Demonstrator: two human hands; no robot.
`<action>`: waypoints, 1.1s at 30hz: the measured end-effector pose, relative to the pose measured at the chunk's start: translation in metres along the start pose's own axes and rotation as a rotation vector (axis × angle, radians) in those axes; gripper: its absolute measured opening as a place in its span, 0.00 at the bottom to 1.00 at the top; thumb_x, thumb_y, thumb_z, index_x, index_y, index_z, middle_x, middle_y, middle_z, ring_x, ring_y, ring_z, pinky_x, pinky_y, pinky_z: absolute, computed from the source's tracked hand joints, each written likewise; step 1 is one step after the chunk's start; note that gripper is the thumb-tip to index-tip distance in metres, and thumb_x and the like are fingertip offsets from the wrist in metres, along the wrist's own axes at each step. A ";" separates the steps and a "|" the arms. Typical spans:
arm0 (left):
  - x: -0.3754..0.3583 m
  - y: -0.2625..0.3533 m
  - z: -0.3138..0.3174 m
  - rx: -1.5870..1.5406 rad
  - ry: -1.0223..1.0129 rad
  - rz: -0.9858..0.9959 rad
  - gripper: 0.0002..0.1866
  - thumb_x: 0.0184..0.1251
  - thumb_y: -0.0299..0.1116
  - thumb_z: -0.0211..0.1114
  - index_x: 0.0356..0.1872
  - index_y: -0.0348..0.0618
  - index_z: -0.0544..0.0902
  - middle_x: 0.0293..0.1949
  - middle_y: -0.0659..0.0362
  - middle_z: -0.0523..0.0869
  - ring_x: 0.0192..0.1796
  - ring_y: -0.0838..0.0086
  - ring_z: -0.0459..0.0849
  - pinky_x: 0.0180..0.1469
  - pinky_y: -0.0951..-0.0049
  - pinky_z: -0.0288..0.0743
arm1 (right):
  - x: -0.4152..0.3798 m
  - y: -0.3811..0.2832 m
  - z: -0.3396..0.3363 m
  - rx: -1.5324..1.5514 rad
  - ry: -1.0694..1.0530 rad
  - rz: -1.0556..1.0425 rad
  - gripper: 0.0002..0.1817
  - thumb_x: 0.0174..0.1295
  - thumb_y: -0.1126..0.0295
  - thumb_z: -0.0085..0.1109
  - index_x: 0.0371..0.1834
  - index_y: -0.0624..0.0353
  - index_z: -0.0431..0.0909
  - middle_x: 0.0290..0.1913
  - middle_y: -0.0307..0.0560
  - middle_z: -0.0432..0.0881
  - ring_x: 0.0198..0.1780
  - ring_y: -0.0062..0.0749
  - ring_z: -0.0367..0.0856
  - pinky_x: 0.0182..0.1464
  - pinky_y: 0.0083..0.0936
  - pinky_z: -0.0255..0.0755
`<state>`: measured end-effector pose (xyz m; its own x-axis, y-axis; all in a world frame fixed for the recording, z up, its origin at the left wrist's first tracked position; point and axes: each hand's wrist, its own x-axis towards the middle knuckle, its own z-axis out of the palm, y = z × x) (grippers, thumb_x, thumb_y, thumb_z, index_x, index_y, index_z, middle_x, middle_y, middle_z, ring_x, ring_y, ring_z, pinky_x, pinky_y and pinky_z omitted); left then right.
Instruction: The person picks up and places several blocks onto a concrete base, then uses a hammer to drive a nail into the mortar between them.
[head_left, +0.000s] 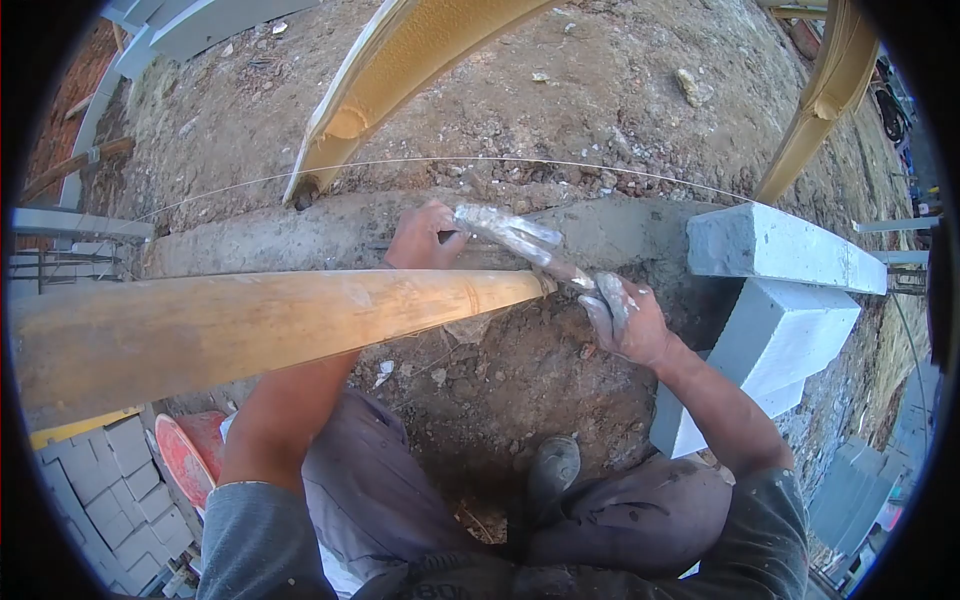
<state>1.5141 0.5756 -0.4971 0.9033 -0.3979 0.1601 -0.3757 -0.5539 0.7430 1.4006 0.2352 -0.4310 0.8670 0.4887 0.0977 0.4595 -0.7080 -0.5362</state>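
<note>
My right hand (625, 318) grips the handle of a mortar-coated trowel (512, 236), whose blade points left over a grey concrete strip (300, 240). Resting on that strip beside the blade's tip, my left hand (420, 238) has its fingers curled; whether it holds anything is unclear. A thick bamboo pole (250, 325) crosses in front of my left forearm and hides part of it. A thin taut string (420, 161) runs just beyond the strip.
Two grey concrete blocks (780, 250) (775, 345) lie at the right end of the strip. Slanted bamboo poles (390, 70) (815, 110) stand beyond. A red bucket (190, 450) sits at lower left near stacked paving blocks (110, 490). My boot (553, 468) stands on loose dirt.
</note>
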 end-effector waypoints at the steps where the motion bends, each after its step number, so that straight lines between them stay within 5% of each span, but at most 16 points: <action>1: 0.000 -0.001 0.000 0.018 -0.024 0.011 0.08 0.57 0.32 0.72 0.31 0.37 0.87 0.34 0.49 0.86 0.38 0.51 0.85 0.42 0.53 0.76 | -0.002 0.004 0.004 -0.001 0.001 0.001 0.18 0.69 0.62 0.63 0.52 0.66 0.79 0.40 0.61 0.86 0.34 0.57 0.86 0.34 0.49 0.81; 4: 0.002 0.000 -0.004 0.051 -0.023 0.123 0.07 0.57 0.31 0.72 0.29 0.37 0.87 0.33 0.49 0.86 0.38 0.52 0.85 0.42 0.55 0.77 | 0.002 0.018 0.011 -0.144 -0.135 0.108 0.17 0.66 0.64 0.66 0.50 0.66 0.79 0.41 0.60 0.85 0.34 0.56 0.86 0.34 0.47 0.81; 11: 0.001 0.002 -0.001 0.040 -0.024 0.071 0.06 0.57 0.30 0.71 0.25 0.38 0.85 0.31 0.53 0.84 0.42 0.54 0.82 0.48 0.56 0.77 | -0.004 0.010 0.012 0.040 0.040 0.023 0.15 0.67 0.66 0.64 0.49 0.67 0.79 0.39 0.61 0.85 0.33 0.58 0.86 0.35 0.48 0.81; 16: 0.003 -0.009 -0.002 0.063 -0.072 0.114 0.07 0.62 0.33 0.71 0.34 0.41 0.89 0.37 0.52 0.85 0.48 0.55 0.82 0.51 0.59 0.77 | -0.003 0.022 0.022 -0.042 -0.013 0.074 0.13 0.66 0.68 0.65 0.48 0.66 0.79 0.39 0.59 0.84 0.33 0.58 0.85 0.34 0.47 0.81; 22: 0.005 -0.013 -0.003 0.123 -0.145 0.008 0.08 0.63 0.36 0.72 0.32 0.43 0.91 0.42 0.55 0.85 0.51 0.58 0.81 0.56 0.59 0.75 | -0.007 0.011 0.018 0.079 0.189 -0.071 0.12 0.68 0.67 0.64 0.47 0.65 0.80 0.37 0.59 0.85 0.33 0.59 0.85 0.33 0.48 0.79; 25: 0.006 -0.013 -0.004 0.119 -0.142 0.045 0.08 0.63 0.36 0.72 0.35 0.43 0.92 0.43 0.56 0.86 0.52 0.58 0.81 0.58 0.59 0.75 | -0.004 0.024 0.033 -0.015 0.009 0.078 0.11 0.67 0.69 0.64 0.46 0.64 0.80 0.36 0.58 0.84 0.32 0.58 0.85 0.33 0.48 0.79; 30: 0.007 -0.012 -0.005 0.058 -0.141 0.070 0.09 0.64 0.37 0.72 0.32 0.41 0.88 0.40 0.54 0.85 0.51 0.58 0.79 0.56 0.59 0.75 | -0.015 0.002 0.026 0.034 0.294 0.010 0.11 0.68 0.66 0.65 0.44 0.63 0.80 0.35 0.60 0.84 0.33 0.60 0.84 0.33 0.49 0.78; 33: 0.007 -0.013 -0.007 0.068 -0.164 0.050 0.09 0.64 0.37 0.72 0.33 0.42 0.90 0.40 0.55 0.85 0.51 0.58 0.79 0.56 0.59 0.74 | -0.012 0.016 0.045 0.099 0.141 0.126 0.12 0.69 0.64 0.64 0.44 0.64 0.79 0.35 0.62 0.84 0.33 0.63 0.84 0.34 0.51 0.78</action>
<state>1.5266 0.5846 -0.5011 0.8397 -0.5366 0.0835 -0.4371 -0.5767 0.6902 1.3893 0.2407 -0.4787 0.9379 0.3187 0.1372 0.3308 -0.7021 -0.6306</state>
